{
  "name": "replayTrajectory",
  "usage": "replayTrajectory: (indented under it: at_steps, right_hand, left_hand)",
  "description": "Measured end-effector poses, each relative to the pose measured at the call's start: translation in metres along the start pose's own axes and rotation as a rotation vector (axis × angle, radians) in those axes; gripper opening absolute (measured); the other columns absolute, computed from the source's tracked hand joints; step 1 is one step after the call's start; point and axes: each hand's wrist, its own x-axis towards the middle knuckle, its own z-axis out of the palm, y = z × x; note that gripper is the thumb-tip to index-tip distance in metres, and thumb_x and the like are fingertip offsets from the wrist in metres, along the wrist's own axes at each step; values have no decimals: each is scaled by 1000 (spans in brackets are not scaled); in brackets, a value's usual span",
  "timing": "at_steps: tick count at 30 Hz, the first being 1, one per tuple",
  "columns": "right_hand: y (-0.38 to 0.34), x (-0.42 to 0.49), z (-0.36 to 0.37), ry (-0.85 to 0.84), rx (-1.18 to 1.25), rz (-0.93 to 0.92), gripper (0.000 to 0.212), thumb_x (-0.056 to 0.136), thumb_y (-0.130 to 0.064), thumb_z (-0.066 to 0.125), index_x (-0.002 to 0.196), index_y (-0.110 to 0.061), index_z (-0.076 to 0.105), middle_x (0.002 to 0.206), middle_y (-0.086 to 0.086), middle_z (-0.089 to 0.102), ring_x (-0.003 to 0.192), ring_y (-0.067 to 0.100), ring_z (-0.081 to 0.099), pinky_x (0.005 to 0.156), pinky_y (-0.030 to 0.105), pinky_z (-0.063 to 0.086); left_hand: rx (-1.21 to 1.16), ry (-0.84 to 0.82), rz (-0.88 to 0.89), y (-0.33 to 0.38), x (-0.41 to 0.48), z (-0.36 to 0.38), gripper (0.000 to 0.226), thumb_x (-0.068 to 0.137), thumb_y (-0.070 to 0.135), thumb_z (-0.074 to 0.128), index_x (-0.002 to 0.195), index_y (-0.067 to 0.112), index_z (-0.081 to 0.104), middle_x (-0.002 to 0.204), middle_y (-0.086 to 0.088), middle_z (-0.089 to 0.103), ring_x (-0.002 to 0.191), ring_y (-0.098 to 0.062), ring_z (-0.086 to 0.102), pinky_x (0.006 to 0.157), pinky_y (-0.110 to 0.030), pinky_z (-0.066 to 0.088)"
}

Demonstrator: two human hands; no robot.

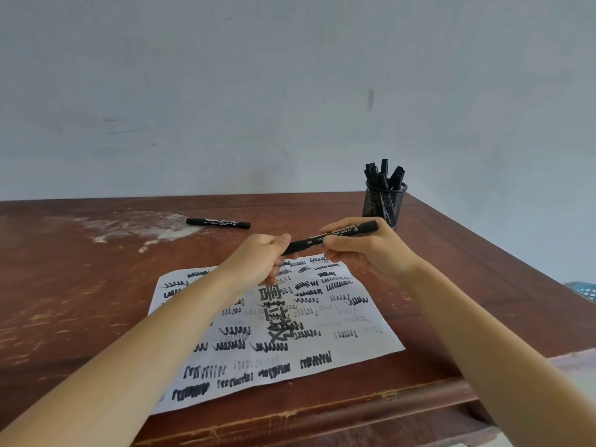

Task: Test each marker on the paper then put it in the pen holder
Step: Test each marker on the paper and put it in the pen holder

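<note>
Beneath both hands lies the paper (364, 337), thick with black scribbles; just above it the left hand (267, 253) curls tight round one end of the marker (308, 242), while the right hand (364, 250) pinches the barrel between thumb and fingers; whether a cap is seated I cannot tell; a sharp tug might fling a cap away or smear ink on skin; beyond the left hand a second marker (218, 221) lies loose on the table (96, 285) and might roll; beyond the right hand the pen holder (383, 204), crowded with markers, might tip if jabbed.
</note>
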Motion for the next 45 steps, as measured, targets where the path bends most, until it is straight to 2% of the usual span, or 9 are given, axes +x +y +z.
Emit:
replayTrajectory:
  at_steps: [4,11,15,18,23,28,36,41,45]
  right_hand:
    - [-3,3,-9,22,-43,66,13,82,-5,67,93,-3,74,82,14,70,72,18,66,70,23,56]
    - [-8,11,-13,-106,-622,67,14,79,-16,77,92,-12,76,79,3,75,69,14,65,71,25,53]
    - [-19,16,-38,-50,-822,51,9,79,-25,75,86,-20,77,77,-2,74,74,20,66,77,34,52]
    - [-24,18,-65,187,-772,-16,9,80,-26,75,87,-20,76,79,-2,74,76,19,66,78,37,53]
    - [-30,33,-105,747,-595,-118,14,84,-20,70,96,-14,69,87,-2,69,75,11,63,58,16,44]
    - [-47,58,-129,981,-529,-259,9,88,-12,62,97,-11,61,86,-4,63,66,5,57,52,6,39]
    - [-26,88,-145,889,-652,-122,19,89,-10,59,107,-7,59,93,3,64,79,15,57,56,14,37]
    - [-11,95,-150,751,-773,26,23,93,-17,55,112,-7,62,101,10,67,84,21,55,69,24,36]
    - [-15,99,-151,813,-720,-95,36,91,-12,56,127,-11,54,99,6,63,83,17,56,55,14,37]
  left_hand:
    - [167,100,75,-2,-1,-12,37,98,36,41,77,10,55,62,0,52,61,-15,51,80,-41,52]
    - [240,119,190,8,12,4,20,95,35,49,102,22,62,74,-1,61,67,-15,57,69,-32,49]
    - [392,131,242,5,30,11,28,95,40,45,117,25,56,104,3,66,90,-21,64,75,-32,49]
    - [572,96,222,-5,42,15,34,95,39,46,122,21,56,125,7,57,109,-8,53,88,-23,42]
    - [819,-16,203,-16,57,30,46,97,45,36,136,24,44,143,7,43,131,-11,39,107,-30,33]
    - [887,-38,214,-25,63,37,50,99,45,27,143,23,38,151,6,32,139,-10,27,110,-30,24]
    - [900,-167,170,-28,69,26,51,98,49,25,145,30,30,154,13,21,142,-6,16,115,-31,14]
    - [878,-171,169,-29,70,25,51,97,51,27,144,31,31,153,14,22,141,-4,16,115,-31,14]
    - [864,-172,172,-26,72,25,50,98,48,28,144,28,34,153,11,24,141,-5,18,114,-28,14]
